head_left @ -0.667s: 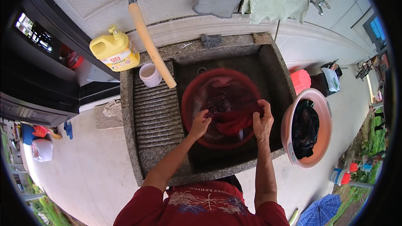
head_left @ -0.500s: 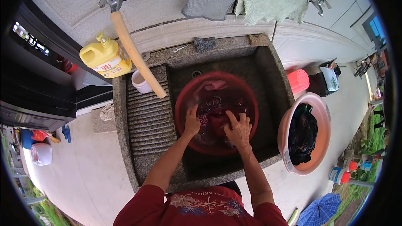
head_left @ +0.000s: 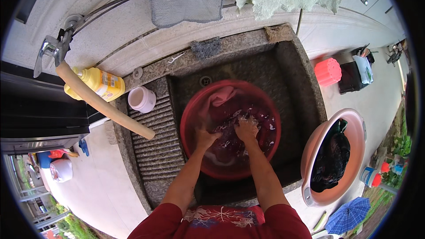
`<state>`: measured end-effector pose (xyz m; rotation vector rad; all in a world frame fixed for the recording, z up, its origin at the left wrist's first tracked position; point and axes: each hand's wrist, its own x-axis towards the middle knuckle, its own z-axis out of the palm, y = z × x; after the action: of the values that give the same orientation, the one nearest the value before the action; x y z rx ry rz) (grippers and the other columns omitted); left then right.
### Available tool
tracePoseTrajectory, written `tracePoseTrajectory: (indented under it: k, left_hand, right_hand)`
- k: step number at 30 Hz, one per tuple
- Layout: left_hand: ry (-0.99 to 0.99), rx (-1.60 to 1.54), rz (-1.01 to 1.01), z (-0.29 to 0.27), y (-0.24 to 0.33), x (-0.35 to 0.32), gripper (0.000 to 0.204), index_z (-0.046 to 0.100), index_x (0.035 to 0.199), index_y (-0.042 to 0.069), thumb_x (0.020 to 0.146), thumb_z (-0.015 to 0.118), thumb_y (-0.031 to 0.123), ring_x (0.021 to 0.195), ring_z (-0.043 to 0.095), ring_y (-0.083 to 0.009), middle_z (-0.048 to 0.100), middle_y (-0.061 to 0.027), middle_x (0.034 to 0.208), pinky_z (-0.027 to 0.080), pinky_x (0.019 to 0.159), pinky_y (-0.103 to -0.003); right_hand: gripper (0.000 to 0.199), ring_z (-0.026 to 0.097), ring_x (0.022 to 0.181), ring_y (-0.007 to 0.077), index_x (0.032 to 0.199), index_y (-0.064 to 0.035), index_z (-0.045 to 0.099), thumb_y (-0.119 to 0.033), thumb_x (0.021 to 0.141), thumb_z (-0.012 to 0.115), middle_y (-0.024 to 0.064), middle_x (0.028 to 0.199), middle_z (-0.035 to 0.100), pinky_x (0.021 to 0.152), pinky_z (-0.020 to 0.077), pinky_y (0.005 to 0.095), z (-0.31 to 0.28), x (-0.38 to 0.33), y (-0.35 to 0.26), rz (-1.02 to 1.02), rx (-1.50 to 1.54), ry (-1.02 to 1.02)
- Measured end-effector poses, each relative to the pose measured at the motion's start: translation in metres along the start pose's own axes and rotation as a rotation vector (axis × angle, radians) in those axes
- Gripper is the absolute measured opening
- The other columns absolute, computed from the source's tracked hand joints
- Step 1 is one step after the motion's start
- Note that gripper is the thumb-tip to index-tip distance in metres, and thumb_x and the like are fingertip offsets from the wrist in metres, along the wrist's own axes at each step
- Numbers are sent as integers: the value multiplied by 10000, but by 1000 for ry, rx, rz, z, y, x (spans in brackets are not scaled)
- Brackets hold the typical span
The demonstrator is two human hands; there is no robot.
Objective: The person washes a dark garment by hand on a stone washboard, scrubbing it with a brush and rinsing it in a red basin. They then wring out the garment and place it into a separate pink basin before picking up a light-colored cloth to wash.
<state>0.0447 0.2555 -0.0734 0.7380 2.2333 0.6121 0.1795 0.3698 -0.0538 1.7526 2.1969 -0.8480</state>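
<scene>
A round red basin (head_left: 278, 138) stands in the stone sink, holding dark water and soaked clothes (head_left: 230, 144), mostly dark red and purple. One pale pink piece of cloth (head_left: 222, 96) bulges up at the basin's far side. My left hand (head_left: 207, 137) dips into the water at the basin's left, thumb stretched out to the right, its other fingers partly under water. Against the wet clothes near the middle, my right hand (head_left: 246, 128) lies with fingers apart, water splashing around them. Neither hand visibly grips any cloth.
The stone sink (head_left: 310, 77) has a ribbed washboard (head_left: 155, 159) on its left. A hose (head_left: 106, 106) hangs over the washboard beside a white cup (head_left: 142, 99) and yellow pump jug (head_left: 102, 83). At right stands a pink basin (head_left: 353, 159) with dark clothes (head_left: 332, 157).
Both hands have gone lower into the basin, and my right hand has shifted inward onto the clothes. Water splashes more around it. The whole view has also shifted closer to the sink.
</scene>
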Motion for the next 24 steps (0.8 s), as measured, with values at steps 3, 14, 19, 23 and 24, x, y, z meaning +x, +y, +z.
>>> tracePoseTrajectory:
  k: [3,14,19,23,24]
  left_hand:
    - [-276,-572,-195,0,-29,8,404,527,930,-4,647,788,116,702,583,-195,580,-134,884,489,592,-331]
    - [-400,-1149,-244,-67,-6,-77,126,539,767,36,762,491,-80,571,529,-120,536,-25,736,467,557,-279]
    - [-190,-1183,138,-83,-30,-107,177,508,767,55,709,417,-86,559,424,-75,493,1,751,364,504,-213]
    - [-349,-1087,223,-110,5,-148,152,492,774,54,719,391,-46,591,445,-70,487,7,771,377,513,-205]
    - [-405,-1046,228,-119,19,-164,146,489,776,56,725,389,-36,591,444,-68,487,9,773,377,512,-206]
  right_hand:
    - [460,559,1056,395,1199,-173,571,-360,781,616,192,1141,600,912,447,461,-6,26,29,-63,118,-85]
    - [451,454,1188,370,1227,-274,556,-124,803,587,210,1321,415,924,418,464,-30,-40,36,-260,-211,43]
    - [367,448,1199,325,1137,-202,610,-116,780,591,163,1280,473,955,349,445,-26,-75,-1,-596,-275,344]
    - [342,426,1220,323,1109,-175,601,-111,773,584,116,1273,475,913,406,482,-12,-81,-43,-727,200,163]
    - [346,433,1212,327,1117,-172,599,-133,773,594,123,1264,480,916,412,479,-4,-79,-51,-743,287,55]
